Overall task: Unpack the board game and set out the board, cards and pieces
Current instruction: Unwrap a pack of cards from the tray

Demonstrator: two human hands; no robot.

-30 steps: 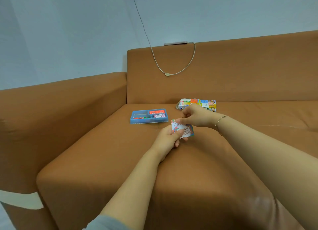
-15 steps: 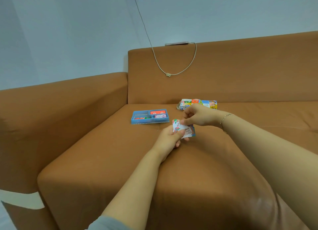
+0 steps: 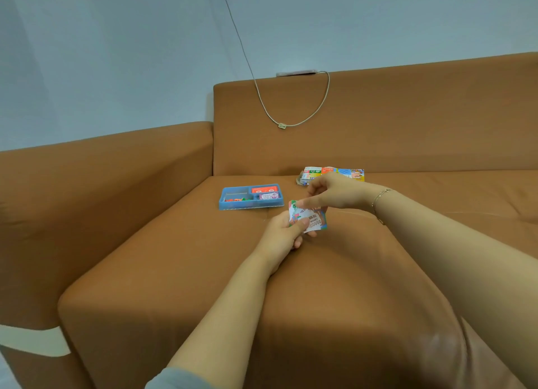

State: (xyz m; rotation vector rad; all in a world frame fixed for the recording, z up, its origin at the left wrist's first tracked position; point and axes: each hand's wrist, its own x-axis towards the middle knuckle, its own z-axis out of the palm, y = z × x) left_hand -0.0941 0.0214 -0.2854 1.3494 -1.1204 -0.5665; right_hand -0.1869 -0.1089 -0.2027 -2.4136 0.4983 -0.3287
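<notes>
A: Item one?
B: Stack of paper money, held above the sofa seat, just in front of the blue tray.
A: Hands?
B: Left hand curled round the stack's lower edge, thumb across the front. Right hand pinching the stack's top edge with thumb and forefinger; gold bracelet at that wrist.
A: Tray contents?
B: Red cards and a pale purple pack in the right compartments; small coloured pieces at lower left.
A: Board?
B: Folded board, colourful, lying flat by the backrest, behind the right hand.
A: Other?
B: Cable hanging over the backrest.
</notes>
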